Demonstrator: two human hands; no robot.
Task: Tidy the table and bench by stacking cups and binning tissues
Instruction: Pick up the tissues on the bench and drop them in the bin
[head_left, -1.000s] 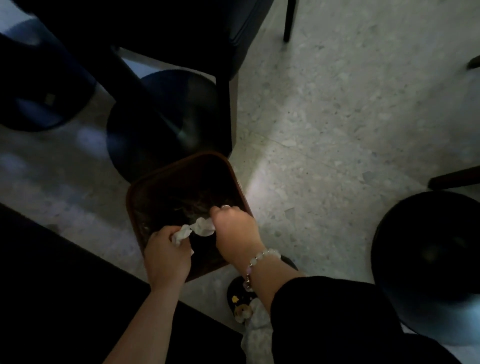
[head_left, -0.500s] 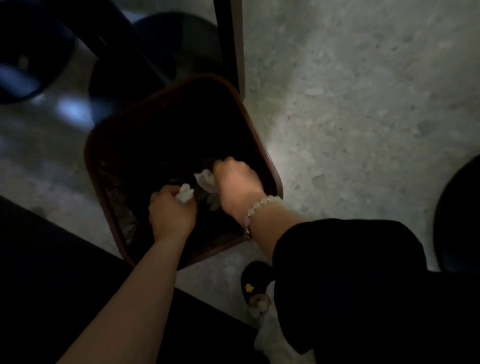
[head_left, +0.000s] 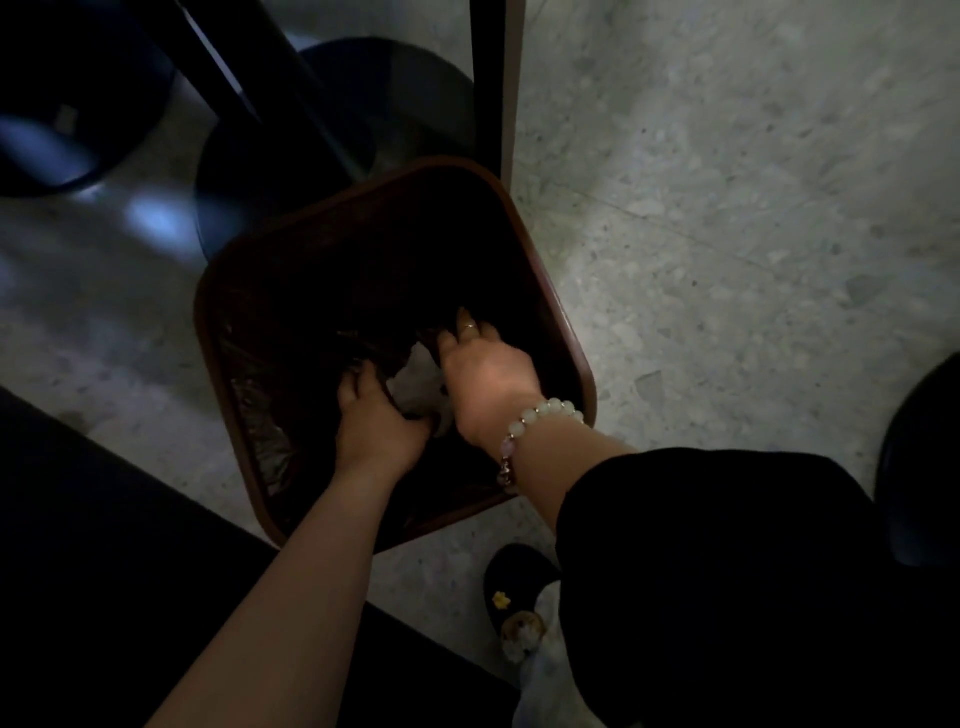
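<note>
A brown square bin (head_left: 551, 291) stands on the floor, with a dark liner inside. Both my hands reach down into it. My left hand (head_left: 374, 421) is low in the bin with its fingers spread downward. My right hand (head_left: 485, 371), with a bead bracelet at the wrist, lies beside it with its fingers extended and apart. White crumpled tissue (head_left: 422, 387) sits between the two hands inside the bin, touching my left thumb; neither hand closes around it. No cups are in view.
A table post (head_left: 491, 88) and a round dark pedestal base (head_left: 363, 93) stand right behind the bin. A black bench edge (head_left: 104, 519) fills the lower left. My shoe (head_left: 511, 597) is near the bin. Another dark base (head_left: 924, 457) sits at the right on the terrazzo floor.
Both hands have gone deeper into the bin and their fingers have spread. The tissues they pinched earlier now lie loose between them. The view has moved closer to the bin.
</note>
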